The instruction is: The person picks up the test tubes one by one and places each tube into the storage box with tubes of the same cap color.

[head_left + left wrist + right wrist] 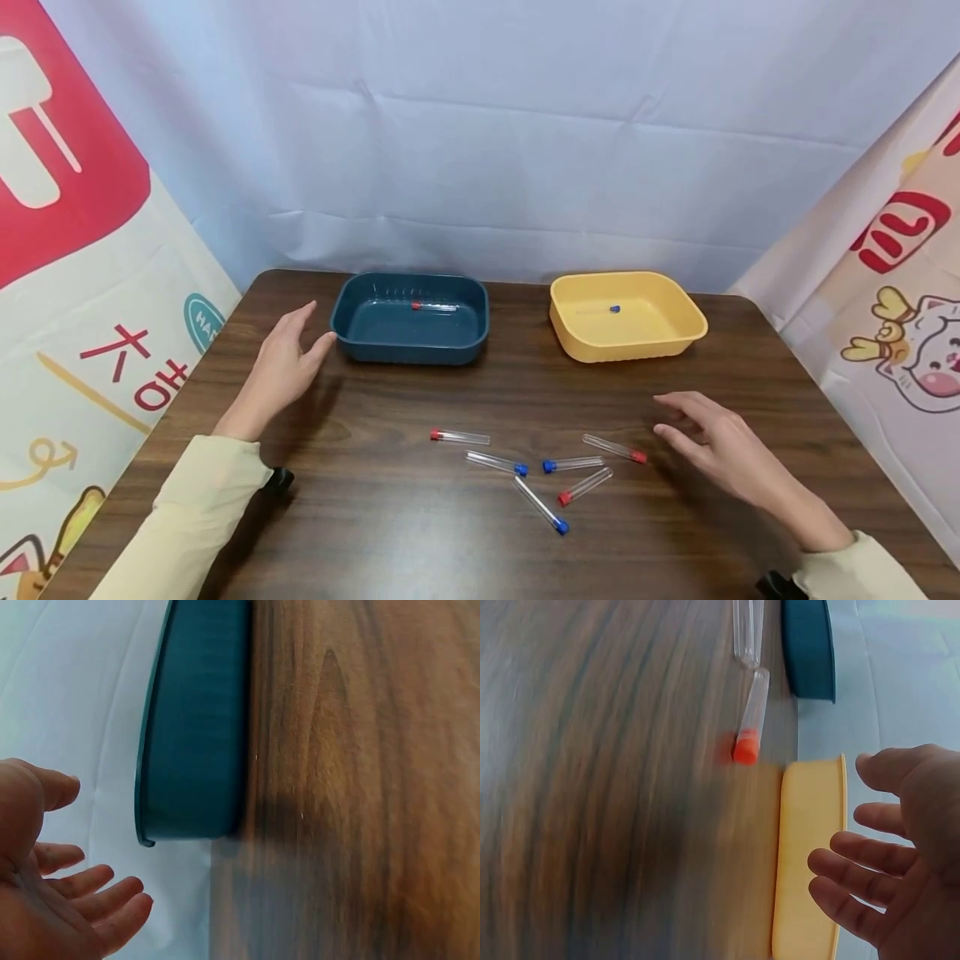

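Beside the left end of the dark blue tray [408, 353] is my left hand [281, 367], fingers spread and holding nothing; the left wrist view shows a gap from the tray. My right hand [723, 446] hovers over the table's right side, fingers loosely bent and empty. Nearest to it lies a red-capped clear tube [615, 448]. More capped tubes are scattered left of that: two with red caps [460, 437] [585, 487] and three with blue caps [497, 463] [573, 464] [542, 505]. One red-capped tube [435, 307] lies inside the blue tray.
A yellow tray [637, 348] stands at the back right with a blue-capped tube [615, 309] in it. Both trays sit near the far edge of the brown wooden table [360, 517]. A pale curtain [495, 167] hangs behind, with printed cloths at both sides.
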Tool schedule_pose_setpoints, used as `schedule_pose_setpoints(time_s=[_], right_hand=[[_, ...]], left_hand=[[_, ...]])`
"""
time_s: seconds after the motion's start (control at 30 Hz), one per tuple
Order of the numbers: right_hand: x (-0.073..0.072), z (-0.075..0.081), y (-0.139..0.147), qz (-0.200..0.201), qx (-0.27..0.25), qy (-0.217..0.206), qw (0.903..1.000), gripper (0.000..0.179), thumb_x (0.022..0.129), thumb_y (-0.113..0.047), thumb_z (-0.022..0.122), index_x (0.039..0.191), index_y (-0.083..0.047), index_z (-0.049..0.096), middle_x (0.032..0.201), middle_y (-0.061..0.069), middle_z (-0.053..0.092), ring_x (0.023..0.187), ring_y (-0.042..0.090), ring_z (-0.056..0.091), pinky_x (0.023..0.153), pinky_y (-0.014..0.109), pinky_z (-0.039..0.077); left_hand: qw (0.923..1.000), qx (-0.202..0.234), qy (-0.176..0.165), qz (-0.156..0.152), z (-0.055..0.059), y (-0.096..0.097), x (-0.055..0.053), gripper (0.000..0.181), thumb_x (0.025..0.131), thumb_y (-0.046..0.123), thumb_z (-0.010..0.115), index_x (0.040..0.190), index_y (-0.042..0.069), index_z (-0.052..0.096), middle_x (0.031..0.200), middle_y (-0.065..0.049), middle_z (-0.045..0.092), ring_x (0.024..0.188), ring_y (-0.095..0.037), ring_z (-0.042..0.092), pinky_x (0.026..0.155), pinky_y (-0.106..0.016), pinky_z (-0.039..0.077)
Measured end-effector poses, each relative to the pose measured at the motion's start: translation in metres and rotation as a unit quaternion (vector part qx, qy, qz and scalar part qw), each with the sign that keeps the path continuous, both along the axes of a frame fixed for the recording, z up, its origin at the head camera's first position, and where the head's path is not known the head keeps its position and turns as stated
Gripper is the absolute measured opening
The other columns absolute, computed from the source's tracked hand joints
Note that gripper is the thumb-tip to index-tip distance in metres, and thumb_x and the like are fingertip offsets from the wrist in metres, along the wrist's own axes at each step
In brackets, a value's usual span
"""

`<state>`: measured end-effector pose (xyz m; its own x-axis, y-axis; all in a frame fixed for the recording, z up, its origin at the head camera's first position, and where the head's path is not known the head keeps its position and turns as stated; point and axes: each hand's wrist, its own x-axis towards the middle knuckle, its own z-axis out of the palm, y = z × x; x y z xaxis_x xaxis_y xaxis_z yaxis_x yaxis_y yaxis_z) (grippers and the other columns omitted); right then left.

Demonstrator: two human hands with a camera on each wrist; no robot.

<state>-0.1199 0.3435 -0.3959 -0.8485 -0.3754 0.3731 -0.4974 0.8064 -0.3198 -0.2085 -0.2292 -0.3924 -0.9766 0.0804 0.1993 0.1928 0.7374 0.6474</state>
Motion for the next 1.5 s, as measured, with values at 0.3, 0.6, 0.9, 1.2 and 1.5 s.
schedule_pose_setpoints(time_s=[0.3,0.6,0.9,1.2,1.5], right_hand=[[-0.001,-0.006,-0.02,0.028,0.01,-0.019,0.9994,0.034,0.088,-0.012,0.084,0.12,-0.008,0.073,0.118,0.001,0.07,0.102,0.021,0.069,0.08,0.034,0.058],[0.001,-0.016,-0.033,0.031,0.03,-0.041,0.9982,0.031,0.089,-0.014,0.083,0.118,-0.007,0.074,0.113,0.0,0.07,0.098,0.017,0.068,0.08,0.043,0.058],[0.005,-0.022,-0.033,0.025,0.038,-0.041,0.9981,0.029,0.087,-0.011,0.084,0.114,-0.007,0.075,0.102,-0.004,0.067,0.079,0.007,0.056,0.064,0.026,0.049],[0.005,-0.024,-0.033,0.009,0.047,-0.064,0.9969,0.028,0.087,-0.01,0.084,0.115,-0.008,0.076,0.099,-0.005,0.065,0.078,0.006,0.055,0.063,0.026,0.048],[0.004,-0.027,-0.032,0.009,0.049,-0.063,0.9968,0.026,0.087,-0.008,0.083,0.112,-0.008,0.076,0.096,-0.005,0.065,0.076,0.005,0.054,0.062,0.026,0.048]], left_hand=[[0.9985,0.043,-0.033,0.002,0.002,0.001,-0.016,0.071,0.11,0.036,0.05,0.164,0.0,0.021,0.161,-0.031,0.028,0.141,-0.047,0.042,0.109,-0.063,0.041],[0.9963,0.054,-0.067,0.004,-0.003,0.004,-0.033,0.071,0.11,0.032,0.051,0.164,0.0,0.017,0.163,-0.032,0.024,0.141,-0.047,0.043,0.11,-0.062,0.04],[0.9948,0.053,-0.086,-0.012,-0.012,0.008,-0.045,0.071,0.11,0.028,0.05,0.166,0.003,0.013,0.167,-0.028,0.017,0.145,-0.048,0.036,0.113,-0.062,0.037],[0.9947,0.033,-0.089,-0.04,-0.015,0.011,-0.051,0.073,0.11,0.027,0.053,0.165,0.002,0.012,0.17,-0.024,0.011,0.15,-0.048,0.024,0.117,-0.064,0.028],[0.9932,0.006,-0.1,-0.06,-0.015,0.012,-0.053,0.074,0.109,0.031,0.053,0.164,-0.001,0.015,0.171,-0.022,0.005,0.155,-0.045,0.012,0.119,-0.066,0.019]])
